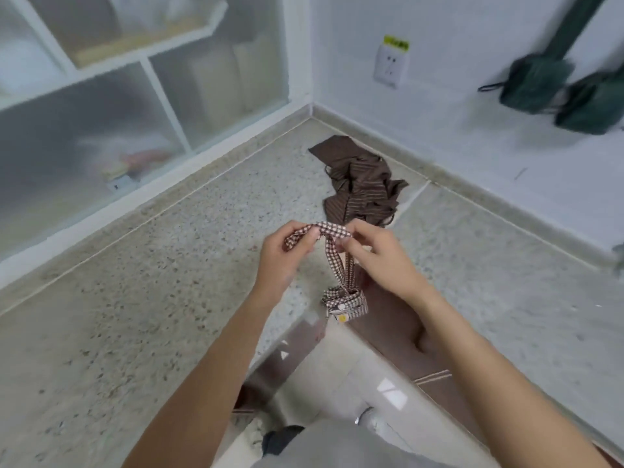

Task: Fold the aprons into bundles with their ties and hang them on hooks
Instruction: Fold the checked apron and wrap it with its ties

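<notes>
A small checked brown-and-white apron bundle (345, 304) hangs in the air from its ties (332, 231). My left hand (287, 255) pinches the tie at its left end, and my right hand (378, 256) pinches it at the right, above the bundle. A crumpled brown striped apron (363, 184) lies loose on the speckled stone counter (185, 265) beyond my hands. Two dark green folded bundles (537, 82) (594, 103) hang on the white wall at the upper right; their hooks are out of sight.
A frosted-glass window with white frames (141, 96) runs along the left. A wall socket (391, 64) sits on the white wall near the corner. The counter wraps around in an L, and tiled floor (337, 366) shows below between my arms.
</notes>
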The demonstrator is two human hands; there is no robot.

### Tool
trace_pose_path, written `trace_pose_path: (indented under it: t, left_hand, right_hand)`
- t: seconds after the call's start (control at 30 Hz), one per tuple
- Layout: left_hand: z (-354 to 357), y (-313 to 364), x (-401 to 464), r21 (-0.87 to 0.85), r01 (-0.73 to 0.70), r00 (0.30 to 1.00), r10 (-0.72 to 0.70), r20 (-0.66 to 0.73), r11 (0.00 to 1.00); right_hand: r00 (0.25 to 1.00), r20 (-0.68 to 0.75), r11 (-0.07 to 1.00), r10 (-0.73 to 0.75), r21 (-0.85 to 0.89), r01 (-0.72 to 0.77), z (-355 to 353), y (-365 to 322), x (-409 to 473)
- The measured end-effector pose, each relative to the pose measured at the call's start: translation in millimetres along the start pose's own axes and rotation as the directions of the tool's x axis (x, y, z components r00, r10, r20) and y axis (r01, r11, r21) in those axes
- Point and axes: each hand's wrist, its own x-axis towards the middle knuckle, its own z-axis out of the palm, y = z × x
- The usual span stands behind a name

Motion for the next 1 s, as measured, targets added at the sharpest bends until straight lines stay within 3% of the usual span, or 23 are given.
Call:
trace_pose_path:
  t: [0.2,0.3,0.4,0.6,0.8,0.9,1.0]
  left_hand:
    - [87,43,44,0.105,-0.18,0.952,0.146,0.268,0.978]
    - [129,68,79,0.184,-0.29,0.875,0.182,0.449,0.939]
    - [176,95,113,0.205,-0.452,0.796,0.289,0.532,0.868]
    - [262,151,165,-0.111,-0.361,0.686,0.344,0.641,0.926]
    - [318,207,206,-0.24,-0.374,0.508,0.414,0.756,0.896]
    - [343,234,222,-0.35,-0.311,0.384,0.454,0.804,0.884]
    - [374,259,234,-0.43,-0.241,0.303,0.488,0.818,0.87]
  right_hand:
    - [0.994,-0.11,0.992,0.017,0.129,-0.002,-121,7,-8]
    - [0.982,-0.189,0.998,-0.008,0.063,0.02,-181,9,-2]
    - [0.955,-0.297,1.0,-0.009,-0.018,0.004,-228,12,3]
    - [0.861,-0.507,0.996,-0.028,-0.087,-0.019,-301,10,22]
    - [0.755,-0.655,0.999,-0.004,-0.037,-0.027,-369,5,35]
    - [0.688,-0.726,0.998,0.004,-0.041,-0.049,-403,-1,39]
    - [0.627,-0.778,0.998,-0.038,-0.062,-0.017,-437,-9,42]
